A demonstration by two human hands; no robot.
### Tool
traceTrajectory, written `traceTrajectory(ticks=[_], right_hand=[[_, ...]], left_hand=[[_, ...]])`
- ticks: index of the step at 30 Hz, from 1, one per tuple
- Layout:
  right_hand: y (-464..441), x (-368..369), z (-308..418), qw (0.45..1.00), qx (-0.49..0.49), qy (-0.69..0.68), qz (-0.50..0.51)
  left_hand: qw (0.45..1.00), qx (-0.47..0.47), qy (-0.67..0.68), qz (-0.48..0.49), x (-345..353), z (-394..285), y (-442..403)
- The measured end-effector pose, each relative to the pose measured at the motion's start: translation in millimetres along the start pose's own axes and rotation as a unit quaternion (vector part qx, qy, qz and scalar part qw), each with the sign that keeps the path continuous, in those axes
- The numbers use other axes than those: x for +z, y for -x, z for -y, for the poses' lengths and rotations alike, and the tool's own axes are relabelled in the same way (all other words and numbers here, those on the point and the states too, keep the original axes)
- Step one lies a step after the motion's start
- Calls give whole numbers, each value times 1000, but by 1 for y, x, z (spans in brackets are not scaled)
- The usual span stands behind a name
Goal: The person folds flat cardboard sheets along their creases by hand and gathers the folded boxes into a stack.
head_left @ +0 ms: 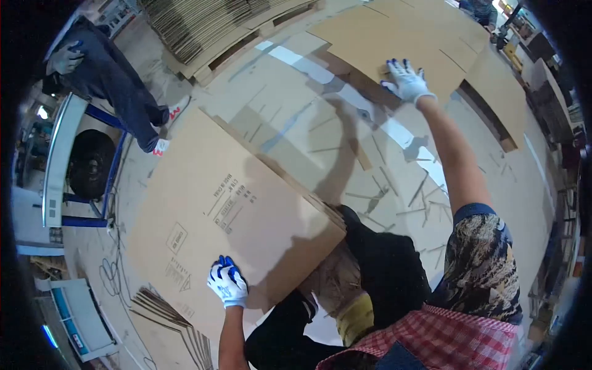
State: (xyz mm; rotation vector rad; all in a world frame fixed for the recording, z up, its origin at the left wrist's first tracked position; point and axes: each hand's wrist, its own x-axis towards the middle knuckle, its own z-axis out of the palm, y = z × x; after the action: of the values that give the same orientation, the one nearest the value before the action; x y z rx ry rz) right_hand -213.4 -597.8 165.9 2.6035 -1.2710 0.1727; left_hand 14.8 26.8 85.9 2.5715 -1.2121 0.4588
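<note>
My left hand (pixel 227 282), in a white glove with blue fingertips, rests on a large flat printed cardboard sheet (pixel 259 209) on top of a stack. Its fingers look bent and close together, and whether they pinch the sheet is too small to tell. My right hand (pixel 407 82), gloved the same way, is stretched out at the upper right, over the near edge of plain brown cardboard sheets (pixel 394 37). The fingers of that hand are spread, with nothing between them.
Another person (pixel 117 80) stands at the upper left beside a blue-framed machine (pixel 86 160). Stacked cardboard (pixel 203 24) lies on a pallet at the top. Cardboard strips (pixel 419 188) litter the floor between the stacks. More folded cardboard edges (pixel 166 311) show at lower left.
</note>
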Motion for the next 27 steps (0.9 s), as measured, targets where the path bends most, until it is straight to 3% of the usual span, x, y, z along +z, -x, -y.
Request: traceTrajectory(ticks=[4,6,7,9,10,11,12,13,14,16,17,19,21,23,25,26,27], right_hand=[[-9,9,-15,997,40,-29,62],[-5,-5,-3,934,-36,-139,326],[14,-26,8,935,-35,-136,327],[81,-62,27,929,-93,-264,241],[90,-54,18,927,-89,-268,246],[98,-38,5,980,-58,-145,122],[101,-19,-11,1000,-23,-17,-12],[102,-4,-27,982,18,114,-148],[100,13,-42,980,28,113,-162],[91,34,-58,994,61,89,36],[85,16,-53,994,68,82,18],[92,-43,-27,992,-6,16,128],[112,-94,-9,988,-110,-111,-7],[139,-170,3,964,-149,-136,-175],[138,-216,-3,873,-119,-285,-376],[139,-229,-15,873,-115,-288,-376],[140,-239,-30,857,-2,-410,-313]], left_hand=[[1000,11,-4,12,-7,0,-1],[1000,13,-3,19,-8,3,2],[1000,10,-4,18,-7,4,0],[1000,13,-4,27,-7,-1,2],[999,6,-19,44,-8,-3,3],[998,-2,-37,54,-11,-3,1],[997,-9,-55,57,-14,-3,-4],[997,-3,-57,44,-20,-7,-11],[994,-18,-64,92,-26,-15,-18],[978,-50,-81,185,-45,-27,-30],[981,-47,-85,165,-54,-31,-37],[992,2,7,128,-73,-45,-37],[991,38,60,112,-86,-64,-37],[986,82,110,96,-102,-87,-36],[981,104,131,94,-113,-102,-29],[979,103,151,87,-116,-107,-27],[977,101,170,78,-118,-110,-24]])
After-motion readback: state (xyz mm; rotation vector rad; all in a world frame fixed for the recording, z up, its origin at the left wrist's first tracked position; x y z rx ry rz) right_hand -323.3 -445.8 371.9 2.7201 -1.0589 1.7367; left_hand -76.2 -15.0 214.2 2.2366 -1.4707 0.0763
